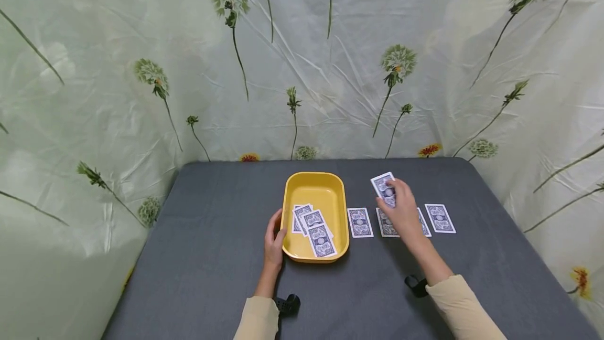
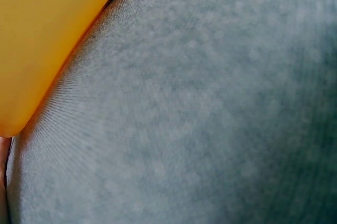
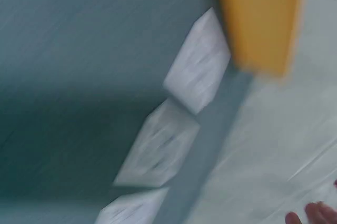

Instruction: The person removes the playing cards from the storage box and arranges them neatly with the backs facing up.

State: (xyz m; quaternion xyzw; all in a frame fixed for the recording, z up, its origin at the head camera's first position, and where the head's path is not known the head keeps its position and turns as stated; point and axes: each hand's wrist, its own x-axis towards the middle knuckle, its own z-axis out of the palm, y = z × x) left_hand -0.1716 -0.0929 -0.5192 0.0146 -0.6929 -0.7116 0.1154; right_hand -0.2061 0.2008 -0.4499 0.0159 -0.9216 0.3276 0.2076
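My right hand (image 1: 401,206) pinches a playing card (image 1: 383,187), patterned back showing, above a row of cards on the table. In the row, one card (image 1: 360,223) lies beside the tray and another (image 1: 440,218) at the right end; the cards between them are partly hidden by my hand and wrist. My left hand (image 1: 274,240) holds the left side of a yellow tray (image 1: 315,178). Inside the tray several cards (image 1: 322,240) overlap, backs up. The right wrist view shows blurred cards (image 3: 199,63) beside the tray (image 3: 260,18), with fingertips (image 3: 316,214) at the lower corner.
A dark grey cloth (image 1: 226,214) covers the table. Behind it hangs a pale curtain (image 1: 321,67) with a dandelion print. Black straps with cameras (image 1: 289,305) are on both wrists. The left wrist view shows mostly cloth (image 2: 184,103) and the tray's outer wall (image 2: 47,29).
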